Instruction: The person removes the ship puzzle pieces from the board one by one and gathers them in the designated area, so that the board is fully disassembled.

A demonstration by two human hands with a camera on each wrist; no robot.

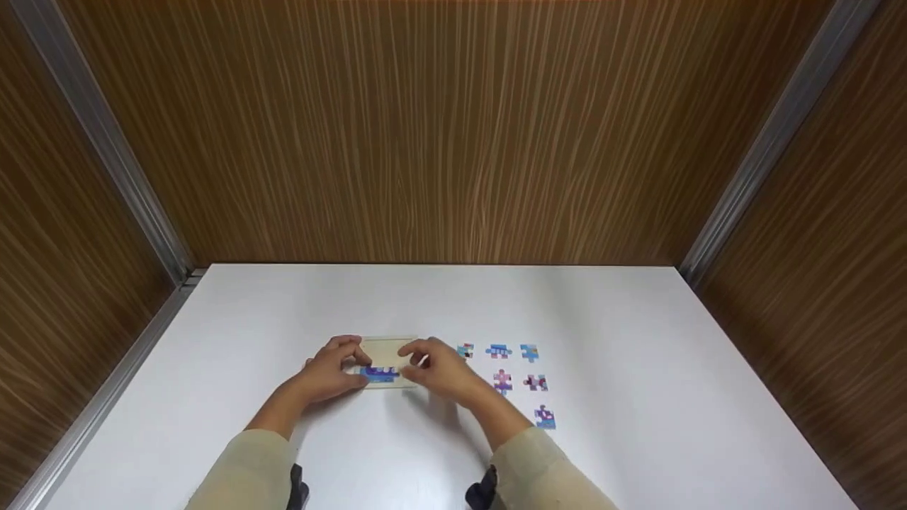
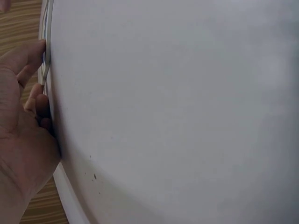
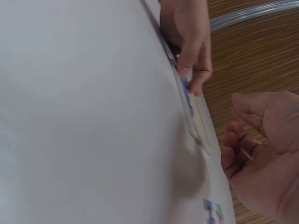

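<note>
A shallow pale puzzle tray [image 1: 383, 350] lies on the white table, with joined blue and purple jigsaw pieces [image 1: 381, 374] along its near side. My left hand [image 1: 331, 370] is at the tray's left end, its thumb and forefinger pinching the leftmost piece from its near and far sides. In the left wrist view the left thumb [image 2: 35, 51] lies against the tray's rim. My right hand [image 1: 443, 370] hovers over the tray's right end. Its thumb and forefinger are apart, and the right wrist view shows nothing between the loosely bent fingers [image 3: 245, 144].
Right of the tray, several loose jigsaw pieces lie spread in rows, among them a blue one [image 1: 529, 352], a pink one [image 1: 502, 380] and a purple-blue one [image 1: 545, 417]. Wood-grain panels [image 1: 453, 134] stand behind and on both sides of the table [image 1: 638, 354].
</note>
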